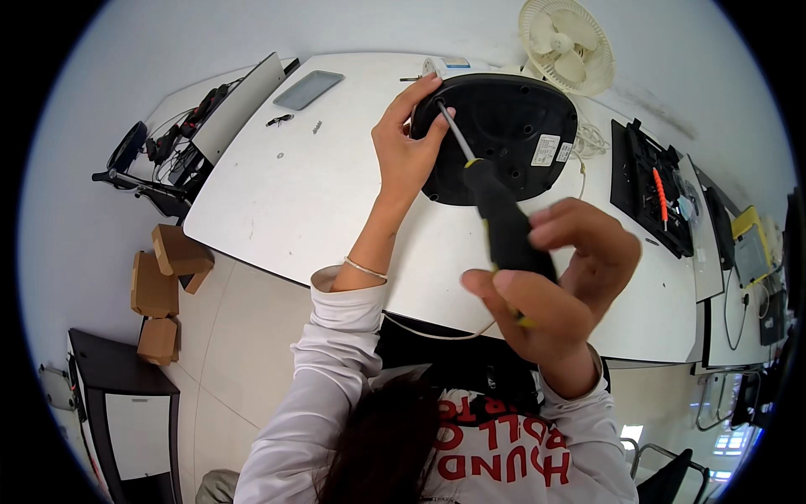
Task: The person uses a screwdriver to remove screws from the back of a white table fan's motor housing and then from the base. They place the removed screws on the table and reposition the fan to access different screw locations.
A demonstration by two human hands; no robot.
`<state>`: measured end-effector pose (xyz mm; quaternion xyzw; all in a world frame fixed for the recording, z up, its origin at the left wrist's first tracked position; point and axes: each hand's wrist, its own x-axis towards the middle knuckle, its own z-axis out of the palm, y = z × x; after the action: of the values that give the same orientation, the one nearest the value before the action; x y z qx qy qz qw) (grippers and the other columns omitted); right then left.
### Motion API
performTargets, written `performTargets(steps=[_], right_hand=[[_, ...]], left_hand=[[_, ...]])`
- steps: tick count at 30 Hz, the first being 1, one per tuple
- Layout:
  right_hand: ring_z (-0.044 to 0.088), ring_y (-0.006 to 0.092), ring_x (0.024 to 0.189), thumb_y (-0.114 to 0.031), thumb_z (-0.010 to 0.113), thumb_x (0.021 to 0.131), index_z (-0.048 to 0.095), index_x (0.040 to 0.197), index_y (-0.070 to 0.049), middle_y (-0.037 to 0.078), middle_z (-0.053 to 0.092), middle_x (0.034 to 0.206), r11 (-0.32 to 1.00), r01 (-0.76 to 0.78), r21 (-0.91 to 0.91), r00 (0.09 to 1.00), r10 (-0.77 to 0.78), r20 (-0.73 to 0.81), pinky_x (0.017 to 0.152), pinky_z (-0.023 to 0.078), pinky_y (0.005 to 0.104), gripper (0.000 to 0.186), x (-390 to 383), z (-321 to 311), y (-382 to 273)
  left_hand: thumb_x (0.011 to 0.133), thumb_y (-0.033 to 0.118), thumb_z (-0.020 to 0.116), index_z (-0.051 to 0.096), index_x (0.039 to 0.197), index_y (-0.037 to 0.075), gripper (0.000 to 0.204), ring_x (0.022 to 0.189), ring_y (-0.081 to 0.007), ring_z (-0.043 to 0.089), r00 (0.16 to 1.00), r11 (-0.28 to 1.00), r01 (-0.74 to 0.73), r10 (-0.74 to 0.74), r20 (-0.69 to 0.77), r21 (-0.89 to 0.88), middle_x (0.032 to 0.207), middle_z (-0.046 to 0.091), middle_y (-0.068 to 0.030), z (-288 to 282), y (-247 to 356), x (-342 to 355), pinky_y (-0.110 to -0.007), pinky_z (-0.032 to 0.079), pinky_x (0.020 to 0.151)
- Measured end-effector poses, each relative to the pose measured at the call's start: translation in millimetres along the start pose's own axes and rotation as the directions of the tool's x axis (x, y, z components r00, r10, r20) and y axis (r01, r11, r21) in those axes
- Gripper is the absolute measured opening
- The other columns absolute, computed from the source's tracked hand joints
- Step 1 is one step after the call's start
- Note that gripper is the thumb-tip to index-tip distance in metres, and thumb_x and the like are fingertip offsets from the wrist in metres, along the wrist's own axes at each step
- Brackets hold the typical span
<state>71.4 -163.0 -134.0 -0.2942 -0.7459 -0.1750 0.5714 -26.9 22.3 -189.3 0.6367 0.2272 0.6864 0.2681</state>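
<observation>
A black, rounded fan base [495, 113] stands tilted on the white table, its underside with recessed screw holes and white labels facing me. My left hand [405, 143] grips its left edge, thumb on the underside close to a corner hole and fingers around the rim. My right hand [558, 290] is closed around the dark handle of a screwdriver [504, 214] with yellow accents; the fingers are slightly blurred. The screwdriver's shaft runs up to the upper-left hole, where its tip sits at or in the recess. Whether a screw is there is hidden.
A cream fan head [564, 42] is behind the base, by a coiled cable [590, 141]. On the white table [277, 193] lie a grey tray [309, 89], a short black cable [280, 121] and small metal parts [317, 128]. At right, a black panel [642, 181] holds an orange tool [660, 198]. Cardboard boxes [156, 296] stand left.
</observation>
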Motion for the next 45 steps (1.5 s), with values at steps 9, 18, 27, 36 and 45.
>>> performTargets(steps=[9, 18, 27, 36, 45], right_hand=[[0.056, 0.0345, 0.095, 0.001, 0.07, 0.067, 0.049, 0.101, -0.016, 0.023, 0.049, 0.112, 0.993, -0.005, 0.119, 0.996, 0.016, -0.087, 0.072, 0.051, 0.0352, 0.043, 6.9, 7.2, 1.4], [0.054, 0.0382, 0.106, -0.011, 0.063, 0.078, 0.04, 0.114, -0.022, 0.022, 0.049, 0.114, 0.925, -0.08, 0.371, 0.996, 0.093, -0.018, 0.09, 0.042, 0.0503, 0.045, -3.2, 0.8, 4.6], [0.056, 0.0322, 0.09, 0.0, 0.067, 0.072, 0.033, 0.108, -0.02, 0.018, 0.05, 0.101, 0.975, -0.054, 0.217, 0.997, 0.042, 0.059, 0.086, 0.048, 0.0416, 0.054, 3.6, 3.4, 8.5], [0.06, 0.0354, 0.094, -0.01, 0.078, 0.061, 0.047, 0.095, -0.016, 0.016, 0.058, 0.104, 0.955, -0.093, 0.282, 0.995, 0.095, 0.008, 0.075, 0.051, 0.0378, 0.046, -1.2, 9.1, 1.5], [0.057, 0.0317, 0.088, 0.003, 0.073, 0.06, 0.05, 0.093, -0.019, 0.015, 0.047, 0.104, 0.953, -0.121, 0.279, 0.988, 0.144, -0.063, 0.077, 0.049, 0.037, 0.045, -1.1, 9.0, -2.0]], left_hand=[[0.078, 0.002, 0.067, 0.06, 0.114, 0.003, 0.037, 0.087, -0.0118, 0.061, 1.0, 1.0, 0.003, -0.003, 0.011, 0.003, 0.116, 0.061, -0.0061, -3.0, -1.3, 1.6, -0.019, 0.05, 0.069], [0.075, 0.001, 0.066, 0.062, 0.11, 0.005, 0.035, 0.101, -0.0174, 0.059, 0.999, 0.999, 0.052, -0.052, 0.005, -0.006, 0.113, 0.062, -0.0082, 0.9, 6.6, 0.4, -0.026, 0.052, 0.073], [0.075, 0.002, 0.067, 0.062, 0.109, 0.005, 0.034, 0.098, -0.0167, 0.06, 1.0, 1.0, 0.028, -0.028, -0.002, -0.004, 0.111, 0.063, -0.0082, 1.9, 3.5, 1.6, -0.025, 0.052, 0.073], [0.075, 0.002, 0.067, 0.063, 0.108, 0.005, 0.033, 0.096, -0.0164, 0.061, 0.999, 0.999, 0.041, -0.041, -0.009, -0.008, 0.109, 0.063, -0.0084, 0.2, 6.3, 0.8, -0.025, 0.052, 0.072], [0.075, 0.003, 0.067, 0.062, 0.108, 0.005, 0.034, 0.095, -0.0168, 0.061, 0.999, 0.999, 0.033, -0.033, -0.005, 0.0, 0.11, 0.063, -0.0079, -1.1, 3.7, 0.6, -0.025, 0.052, 0.073]])
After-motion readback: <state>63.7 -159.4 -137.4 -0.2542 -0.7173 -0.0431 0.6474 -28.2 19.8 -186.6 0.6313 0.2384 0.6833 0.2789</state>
